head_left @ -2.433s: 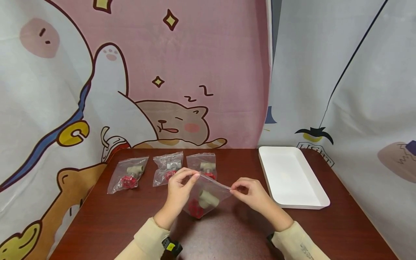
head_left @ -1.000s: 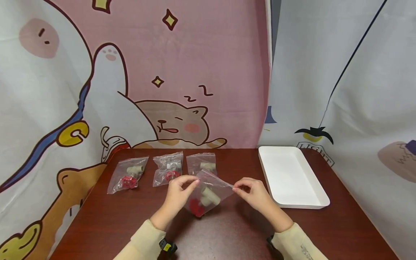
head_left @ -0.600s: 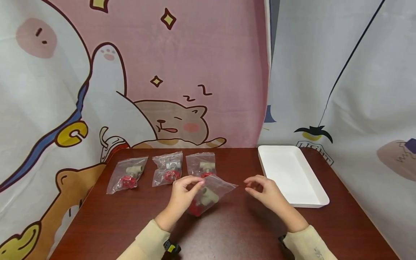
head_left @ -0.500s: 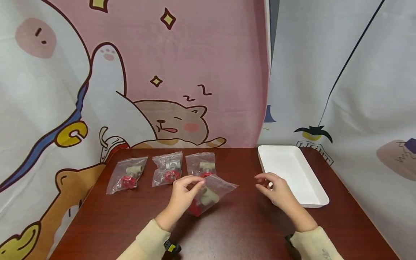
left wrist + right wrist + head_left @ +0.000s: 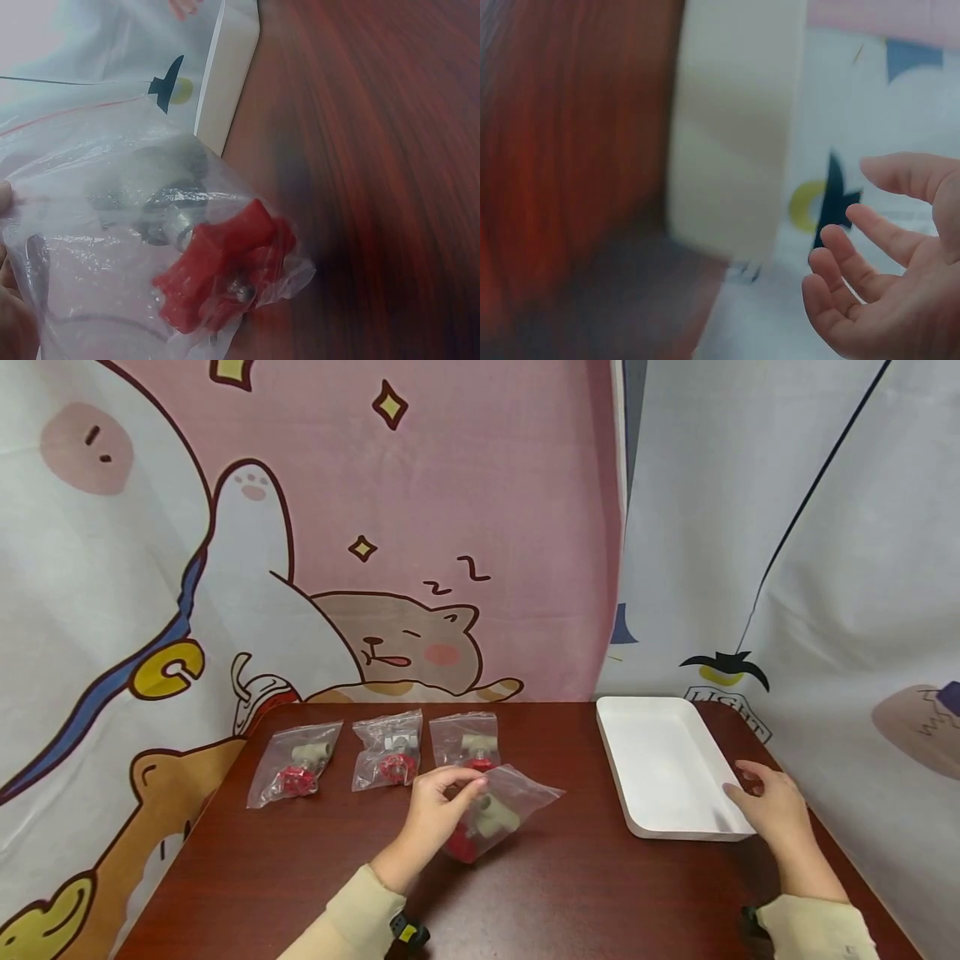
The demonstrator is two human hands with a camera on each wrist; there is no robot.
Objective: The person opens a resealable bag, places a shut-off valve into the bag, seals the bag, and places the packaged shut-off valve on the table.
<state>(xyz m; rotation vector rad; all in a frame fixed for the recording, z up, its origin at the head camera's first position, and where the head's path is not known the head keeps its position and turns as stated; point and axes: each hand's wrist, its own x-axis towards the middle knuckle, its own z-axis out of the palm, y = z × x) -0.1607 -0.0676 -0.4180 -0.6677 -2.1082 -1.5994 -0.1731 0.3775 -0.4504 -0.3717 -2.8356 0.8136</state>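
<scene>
My left hand [image 5: 438, 806] pinches the upper edge of a clear zip bag [image 5: 525, 789] between thumb and fingers, holding it above the table. Inside the bag is a valve with a beige tee-shaped body [image 5: 495, 816] and a red handwheel [image 5: 225, 266], seen close up in the left wrist view. At the right, my right hand [image 5: 776, 806] hovers by the right edge of a white tray [image 5: 633, 793], its fingers apart and loosely bent, with nothing in them. Whether it touches the tray edge is hard to tell; the right wrist view shows that hand [image 5: 900, 262] holding nothing.
Three more bagged valves lie along the back of the brown table [image 5: 555, 893]: a left bag [image 5: 273, 760], a middle bag [image 5: 367, 760] and a right bag [image 5: 446, 735] partly behind my left hand. A printed cloth [image 5: 540, 527] hangs behind the table.
My right hand has let go of the zip bag's edge and moved right to the far side of the tray. My left hand keeps the bag and has shifted slightly right.
</scene>
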